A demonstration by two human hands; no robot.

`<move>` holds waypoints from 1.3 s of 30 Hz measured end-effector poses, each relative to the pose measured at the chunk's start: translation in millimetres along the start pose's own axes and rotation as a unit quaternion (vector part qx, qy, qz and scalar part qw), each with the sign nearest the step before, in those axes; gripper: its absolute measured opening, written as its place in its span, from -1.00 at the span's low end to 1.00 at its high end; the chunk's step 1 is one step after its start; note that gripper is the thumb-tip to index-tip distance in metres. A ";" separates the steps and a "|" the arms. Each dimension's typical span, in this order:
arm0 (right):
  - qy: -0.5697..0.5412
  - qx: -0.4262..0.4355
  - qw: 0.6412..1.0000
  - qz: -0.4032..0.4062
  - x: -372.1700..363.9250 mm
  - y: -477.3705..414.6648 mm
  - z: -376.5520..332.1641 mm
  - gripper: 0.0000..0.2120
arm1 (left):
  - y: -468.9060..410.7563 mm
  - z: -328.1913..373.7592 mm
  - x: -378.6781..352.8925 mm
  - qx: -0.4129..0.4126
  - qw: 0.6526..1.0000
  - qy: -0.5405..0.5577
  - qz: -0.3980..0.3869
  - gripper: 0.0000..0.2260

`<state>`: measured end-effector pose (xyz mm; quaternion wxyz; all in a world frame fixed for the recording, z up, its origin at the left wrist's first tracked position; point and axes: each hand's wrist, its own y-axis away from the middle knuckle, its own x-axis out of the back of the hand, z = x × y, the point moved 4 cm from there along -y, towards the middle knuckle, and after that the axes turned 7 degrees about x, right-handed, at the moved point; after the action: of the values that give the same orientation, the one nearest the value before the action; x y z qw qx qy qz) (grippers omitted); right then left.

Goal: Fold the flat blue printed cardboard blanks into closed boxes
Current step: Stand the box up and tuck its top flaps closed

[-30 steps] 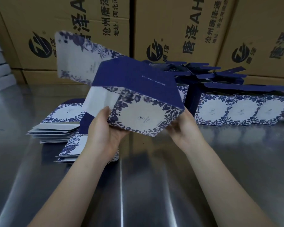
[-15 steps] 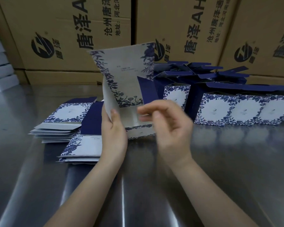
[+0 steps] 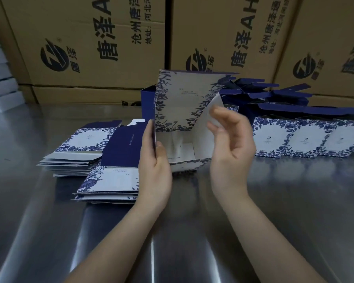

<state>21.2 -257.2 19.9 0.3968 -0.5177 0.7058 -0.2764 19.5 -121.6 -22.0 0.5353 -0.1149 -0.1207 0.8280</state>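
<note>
A half-formed blue-and-white floral box (image 3: 182, 107) stands on the steel table at centre, its inside facing me and its tall printed lid panel upright. My left hand (image 3: 155, 170) grips the box's left wall, thumb inside. My right hand (image 3: 231, 144) is beside the box's right flap, fingers loosely curled, fingertips touching the flap's edge. Two stacks of flat blanks lie to the left, one far (image 3: 78, 152) and one near (image 3: 110, 184). Several formed boxes with open lids (image 3: 298, 139) stand in a row at the right.
Large brown cartons with black print (image 3: 110, 48) form a wall behind the steel table (image 3: 294, 211). White boxes (image 3: 0, 84) are stacked at the far left. More dark blue open boxes (image 3: 270, 92) sit behind the row at right.
The blank was turned from a tilted, closed shape into an upright open box on the table. My right hand came off its right side and moved to the right flap.
</note>
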 end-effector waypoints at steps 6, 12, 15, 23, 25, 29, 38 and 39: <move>-0.014 -0.038 0.998 0.043 8.8 -7.5 6.1 -0.69 | 0.6 -4.6 -2.1 0.012 1.000 -0.011 -0.025 -0.54; 0.168 0.037 0.974 -0.147 -9.0 3.2 2.3 -0.69 | 0.3 -8.5 -6.6 -0.017 0.998 -0.025 -0.053 -0.41; 0.236 0.014 0.940 -0.247 -22.1 11.0 8.1 -0.65 | 0.4 -10.9 -8.7 -0.015 0.998 -0.016 -0.059 -0.36; 0.466 -0.202 0.761 -0.404 -30.3 1.4 44.6 -0.67 | 10.5 -14.3 -17.3 -0.039 0.996 -0.057 -0.054 -0.30; 0.491 -0.216 0.723 -0.437 -33.7 -3.6 57.1 -0.72 | 11.4 -14.3 -17.3 -0.048 0.995 -0.071 -0.053 -0.29; 0.526 -0.183 0.633 -0.538 -42.5 -4.5 70.7 -0.71 | 13.0 -16.0 -17.7 -0.053 0.995 -0.065 -0.060 -0.32; 0.527 -0.157 0.533 -0.643 -54.1 -0.2 83.9 -0.65 | 10.6 -22.6 -16.7 -0.035 0.996 -0.009 -0.087 -0.35; 0.529 -0.151 0.524 -0.651 -54.4 0.0 85.4 -0.65 | 11.0 -22.4 -17.0 -0.035 0.995 -0.007 -0.090 -0.35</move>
<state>101.6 -203.8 -10.7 -0.4234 -0.6443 0.2843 -0.5699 24.0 -139.7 -45.7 0.6028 -0.1164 -0.1626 0.7724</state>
